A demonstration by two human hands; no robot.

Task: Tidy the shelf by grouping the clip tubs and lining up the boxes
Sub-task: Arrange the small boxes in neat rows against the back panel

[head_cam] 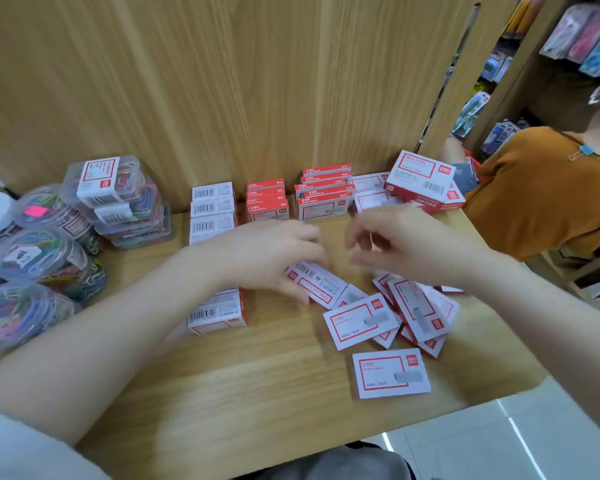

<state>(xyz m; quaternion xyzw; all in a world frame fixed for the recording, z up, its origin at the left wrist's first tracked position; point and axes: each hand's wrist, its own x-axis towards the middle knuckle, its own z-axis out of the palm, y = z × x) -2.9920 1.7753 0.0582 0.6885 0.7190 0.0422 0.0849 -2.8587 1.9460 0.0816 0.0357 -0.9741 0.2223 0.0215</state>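
We count four round clip tubs [45, 261], one stack of square clip tubs [118, 199], two hands, many staple boxes [361, 325]

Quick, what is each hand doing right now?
Left hand: fingers curled onto a small staple box on the shelf, gripping it.
Right hand: above the loose boxes, fingers loosely curled, holding nothing.

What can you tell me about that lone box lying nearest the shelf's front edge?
The lone box is small, flat and white, seemingly cardboard, with a red rectangular frame, small printed text and a red logo patch in its upper right corner. It lies face up, slightly tilted, on the wooden shelf, apart from the jumbled boxes behind it. Neither hand touches it.
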